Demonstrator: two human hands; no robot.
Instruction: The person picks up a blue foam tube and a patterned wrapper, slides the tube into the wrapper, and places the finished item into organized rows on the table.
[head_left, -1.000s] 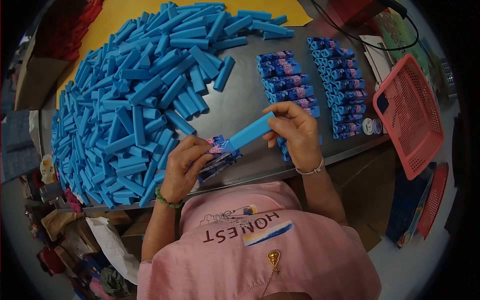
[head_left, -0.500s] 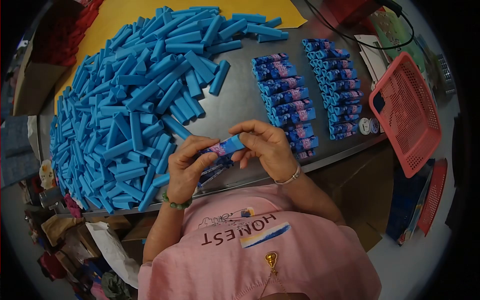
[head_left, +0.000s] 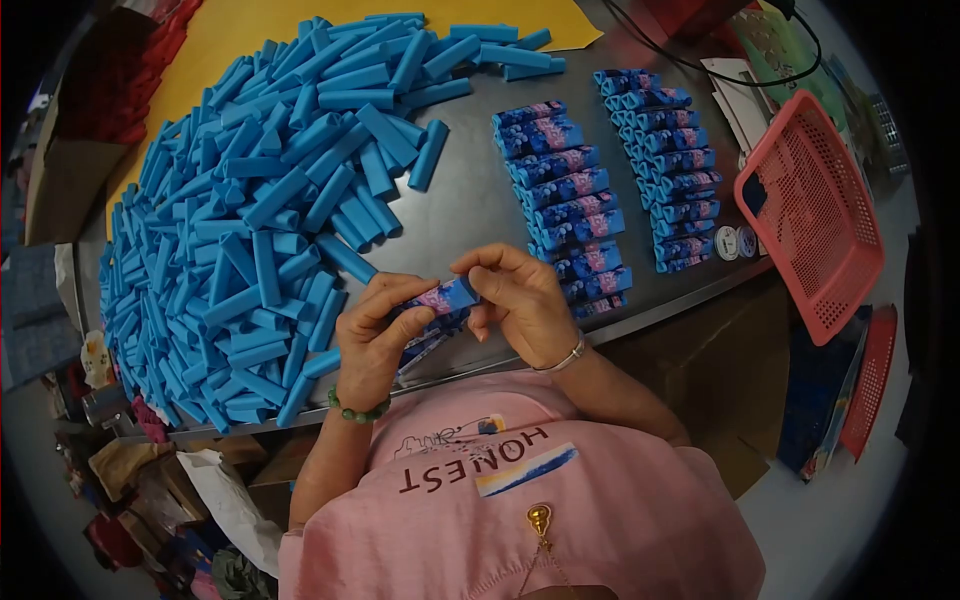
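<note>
Between thumb and fingers, my left hand [head_left: 378,325] grips one end of a blue piece with a patterned blue-and-pink wrapper [head_left: 437,299]. The thumb and fingers of my right hand [head_left: 520,305] are at the other end of that piece. More patterned wrappers lie partly hidden under my hands. To the left spreads a large heap of plain blue pieces [head_left: 260,215]. Right of my hands, wrapped pieces are stacked in one row [head_left: 572,200], with a second row [head_left: 672,170] beyond it.
The metal table [head_left: 455,215] has a yellow sheet [head_left: 235,35] at its far side. A pink basket [head_left: 820,220] is at the right edge beside round tins [head_left: 735,242]. A black cable [head_left: 700,76] runs across the far right. At far left stands a cardboard box [head_left: 75,185].
The view has shifted slightly. My right fingers have moved inward over the end of the wrapped piece, covering more of its plain blue end. My left hand keeps its hold.
</note>
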